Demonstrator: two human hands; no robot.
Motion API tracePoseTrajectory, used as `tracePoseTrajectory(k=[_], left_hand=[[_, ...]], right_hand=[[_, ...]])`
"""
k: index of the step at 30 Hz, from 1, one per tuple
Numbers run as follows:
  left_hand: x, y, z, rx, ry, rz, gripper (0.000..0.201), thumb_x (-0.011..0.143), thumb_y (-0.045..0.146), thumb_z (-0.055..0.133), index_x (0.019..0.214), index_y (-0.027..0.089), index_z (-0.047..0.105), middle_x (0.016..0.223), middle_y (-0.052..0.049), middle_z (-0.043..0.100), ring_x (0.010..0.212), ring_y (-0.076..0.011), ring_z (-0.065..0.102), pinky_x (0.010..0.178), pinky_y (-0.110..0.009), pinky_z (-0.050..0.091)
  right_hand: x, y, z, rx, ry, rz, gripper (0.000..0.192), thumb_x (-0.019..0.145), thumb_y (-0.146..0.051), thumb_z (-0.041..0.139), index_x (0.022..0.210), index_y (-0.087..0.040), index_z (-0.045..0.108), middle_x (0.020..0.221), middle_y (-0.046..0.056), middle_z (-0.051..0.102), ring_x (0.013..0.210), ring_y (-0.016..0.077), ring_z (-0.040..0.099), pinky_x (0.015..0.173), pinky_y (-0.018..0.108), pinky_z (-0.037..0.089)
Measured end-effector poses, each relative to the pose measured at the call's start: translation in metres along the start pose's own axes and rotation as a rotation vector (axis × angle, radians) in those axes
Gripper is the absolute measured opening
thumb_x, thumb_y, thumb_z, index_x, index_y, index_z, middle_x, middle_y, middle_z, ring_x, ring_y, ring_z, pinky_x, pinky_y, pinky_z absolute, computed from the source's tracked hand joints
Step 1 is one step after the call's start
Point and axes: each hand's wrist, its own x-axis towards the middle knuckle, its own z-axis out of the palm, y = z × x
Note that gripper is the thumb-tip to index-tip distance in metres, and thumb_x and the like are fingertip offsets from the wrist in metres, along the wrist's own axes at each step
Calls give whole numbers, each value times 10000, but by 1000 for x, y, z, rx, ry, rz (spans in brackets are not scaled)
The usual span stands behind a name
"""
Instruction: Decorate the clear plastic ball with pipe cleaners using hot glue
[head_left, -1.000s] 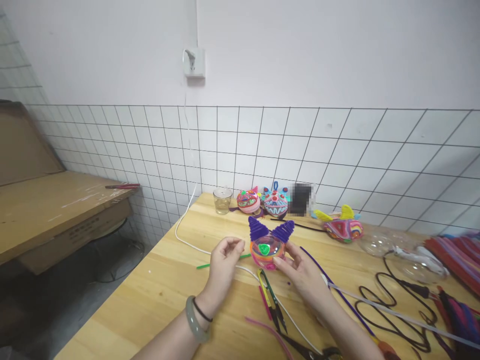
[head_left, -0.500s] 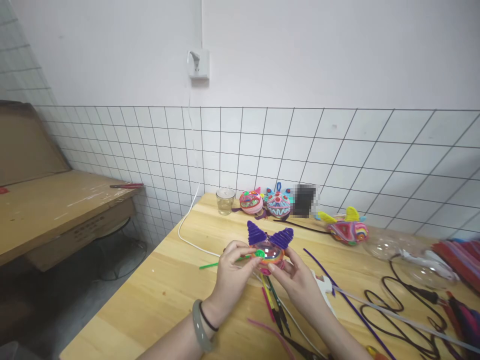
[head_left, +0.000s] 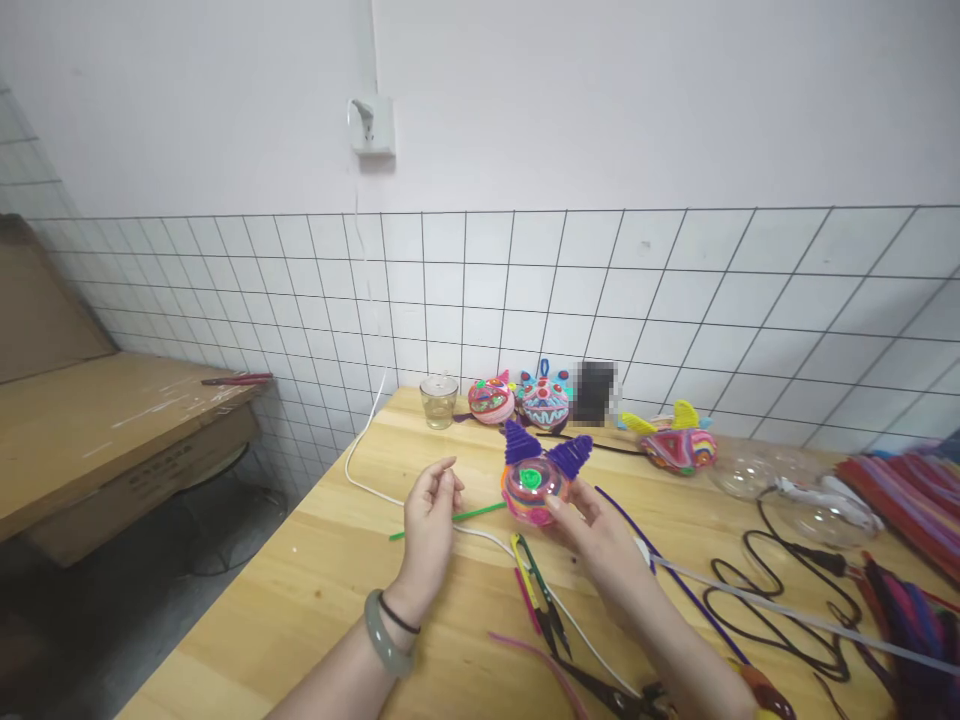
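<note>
Your left hand (head_left: 431,510) has come off the purple-eared ornament (head_left: 537,482) and now hangs loosely curled, holding nothing, to its left. Your right hand (head_left: 596,530) alone pinches it above the tabletop (head_left: 337,590); steady it before pressing the green piece.

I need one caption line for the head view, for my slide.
Right hand holds a purple-eared craft ball above the wooden table; left hand beside it.

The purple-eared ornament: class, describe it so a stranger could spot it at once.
On the wooden table, in front of the craft figures by the tiled wall, the right hand holds the ornament. Unlike them, it has two purple ears and a green centre.
</note>
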Motion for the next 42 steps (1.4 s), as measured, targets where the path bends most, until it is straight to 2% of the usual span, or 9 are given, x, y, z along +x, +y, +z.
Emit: tracePoseTrajectory(k=[4, 10, 14, 16, 21, 25, 30, 36, 42], left_hand=[[14, -1, -5, -45, 44, -80, 390, 642, 426, 751, 881, 142, 629, 695, 26, 606, 375, -19, 368, 363, -182, 285], [18, 1, -8, -80, 74, -166, 400, 567, 410, 799, 775, 131, 603, 677, 11, 628, 393, -16, 393, 379, -168, 300], [15, 0, -6, -66, 34, -183, 453, 539, 413, 813, 842, 139, 618, 694, 6, 641, 455, -44, 482, 432, -175, 368], [14, 0, -5, -39, 10, -184, 466, 549, 435, 806, 856, 139, 618, 691, 13, 641, 409, -23, 428, 396, -165, 316], [10, -2, -4, 93, -93, -213, 433, 678, 578, 676, 753, 157, 609, 353, 113, 388, 282, -30, 224, 332, -180, 131], [7, -9, -1, 219, -218, -235, 449, 600, 586, 725, 617, 154, 606, 301, 107, 331, 270, -42, 225, 333, -200, 104], [12, -20, -3, 283, -217, -184, 399, 625, 545, 711, 734, 176, 606, 353, 125, 340, 325, -58, 278, 380, -195, 163], [12, -29, -5, 349, -274, -160, 324, 527, 346, 802, 746, 151, 662, 434, 89, 461, 400, -73, 386, 445, -205, 278], [4, -25, 0, 414, -325, -109, 264, 559, 268, 762, 793, 159, 704, 625, -8, 641, 581, -144, 570, 591, -266, 430]], right_hand=[[4, -8, -10, 125, 48, 82, 414, 706, -469, 763, 1017, -215, 661, 1045, 73, 726, 925, 245, 692, 805, 375, 554], [4, -16, -14, 176, 51, 75, 412, 694, -466, 775, 1018, -234, 671, 1055, 61, 726, 925, 232, 692, 809, 368, 545], [1, -15, -9, 115, 9, 76, 409, 704, -481, 763, 1002, -218, 670, 1066, 77, 722, 945, 248, 690, 827, 376, 543], [0, -14, -7, 93, 2, 79, 431, 690, -491, 769, 1008, -218, 668, 1080, 82, 719, 949, 253, 690, 822, 376, 545], [1, -13, -7, 86, 11, 75, 461, 672, -507, 773, 1006, -211, 662, 1068, 85, 719, 947, 253, 688, 818, 373, 543], [4, -18, -12, 166, 48, 83, 362, 707, -463, 762, 966, -227, 671, 962, 49, 740, 882, 223, 692, 804, 369, 544], [14, -43, -41, 325, 140, -63, 184, 785, -420, 695, 886, -266, 688, 1026, 9, 729, 951, 219, 668, 867, 411, 529], [20, -75, -84, 361, 296, -237, 233, 801, -490, 638, 953, -320, 685, 1128, 0, 708, 1068, 263, 633, 934, 472, 487], [14, -70, -65, 313, 224, -98, 247, 752, -462, 708, 908, -271, 691, 1018, 37, 733, 973, 263, 662, 869, 468, 529]])
